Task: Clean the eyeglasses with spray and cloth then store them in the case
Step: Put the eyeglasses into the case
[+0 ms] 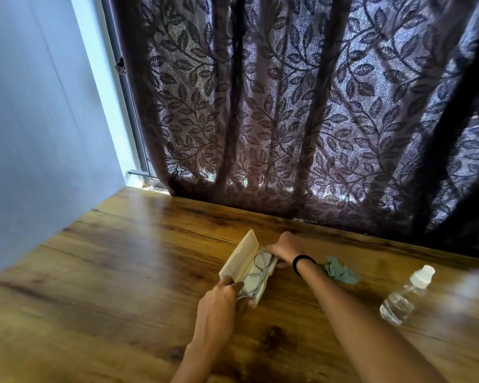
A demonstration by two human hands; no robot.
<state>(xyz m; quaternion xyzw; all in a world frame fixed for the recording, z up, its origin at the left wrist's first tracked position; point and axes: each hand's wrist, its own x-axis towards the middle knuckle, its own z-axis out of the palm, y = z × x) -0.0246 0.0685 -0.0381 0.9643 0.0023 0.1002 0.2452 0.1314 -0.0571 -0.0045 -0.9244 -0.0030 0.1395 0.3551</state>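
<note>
A cream eyeglass case (239, 261) lies open on the wooden table (122, 272), its lid standing up on the left side. Thin-framed eyeglasses (256, 269) lie inside the case's tray. My left hand (221, 302) grips the near end of the case, fingers curled over its edge. At the far end, my right hand (286, 248), with a black band on the wrist, holds the case with its fingers by the glasses. A crumpled pale green cloth (340, 270) lies just right of my right wrist. The clear spray bottle (404, 295) with a white cap lies tilted at the right.
A dark leaf-patterned curtain (302, 120) hangs along the table's back edge. A pale wall (33, 120) borders the table on the left. Bare tabletop spreads to the left and in front of the case.
</note>
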